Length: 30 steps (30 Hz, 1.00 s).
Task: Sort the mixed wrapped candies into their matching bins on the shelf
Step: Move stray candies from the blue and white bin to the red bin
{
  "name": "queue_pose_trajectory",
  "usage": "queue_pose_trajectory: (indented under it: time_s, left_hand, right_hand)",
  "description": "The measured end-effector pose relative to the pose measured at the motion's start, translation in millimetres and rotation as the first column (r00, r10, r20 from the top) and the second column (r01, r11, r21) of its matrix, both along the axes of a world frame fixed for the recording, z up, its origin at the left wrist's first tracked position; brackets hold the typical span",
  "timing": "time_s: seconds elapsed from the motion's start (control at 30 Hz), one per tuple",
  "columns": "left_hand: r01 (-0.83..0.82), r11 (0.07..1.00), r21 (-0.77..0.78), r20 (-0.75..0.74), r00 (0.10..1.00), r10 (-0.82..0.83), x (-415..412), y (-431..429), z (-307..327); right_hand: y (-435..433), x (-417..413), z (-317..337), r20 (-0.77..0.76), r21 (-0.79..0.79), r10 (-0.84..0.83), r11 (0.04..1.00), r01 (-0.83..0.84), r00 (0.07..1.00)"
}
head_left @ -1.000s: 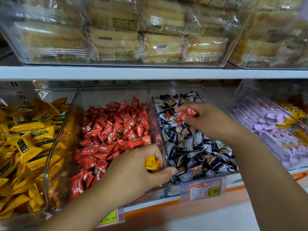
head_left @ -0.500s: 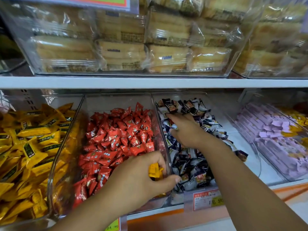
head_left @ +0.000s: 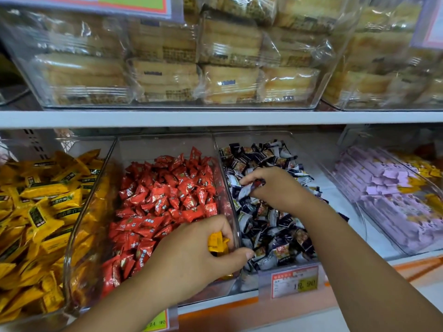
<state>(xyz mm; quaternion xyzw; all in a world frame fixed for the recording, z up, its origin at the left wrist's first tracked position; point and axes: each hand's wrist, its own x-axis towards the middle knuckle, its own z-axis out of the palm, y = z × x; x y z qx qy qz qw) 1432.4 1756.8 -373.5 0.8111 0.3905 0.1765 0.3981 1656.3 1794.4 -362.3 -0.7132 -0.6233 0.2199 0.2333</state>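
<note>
- The left hand sat at the front right corner of the red candy bin. Its grip was curled round a few yellow candies.
- I think it held them up off the pile because they did not match the red candies all around them. They looked like they belonged in the yellow bin, just left of the red candy bin.
- The right hand was over the dark candy bin, just right of the red candy bin. Its grip pinched one dark candy by the wrapper.
- That candy looked like the pile under it. I could not tell if it was a stray.
- A clear wall stood between the red candy bin and the dark candy bin, and the left thumb lay right by it. A hand would need to lift over that wall to cross.
- The upper shelf hung over the back of the red candy bin, so the open room was at the front, where both arms came in.
- The way left to the yellow bin looked open above the red pile.
</note>
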Motion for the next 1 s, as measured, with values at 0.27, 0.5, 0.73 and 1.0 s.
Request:
queue_pose_trajectory:
  time_s: [0.27,0.5,0.73,1.0]
  left_hand:
    - [0.006,1.000,0.027,-0.004,1.000,-0.006,1,2,-2]
    - [-0.008,0.999,0.042,0.000,1.000,0.008,1,0,-1]
    - [-0.002,1.000,0.028,-0.005,1.000,0.002,1,2,-2]
    - [-0.001,1.000,0.011,0.004,1.000,0.001,1,3,-3]
  right_hand:
    - [-27,9,30,-0.053,0.137,-0.026,0.990,0.033,0.998]
    - [-25,-26,47,-0.251,0.205,0.161,0.973,-0.110,0.955]
    - [-12,-25,-4,0.390,-0.184,0.261,0.962,-0.203,0.883]
    - [-14,-11,25,0.388,-0.307,0.220,0.946,-0.099,0.895]
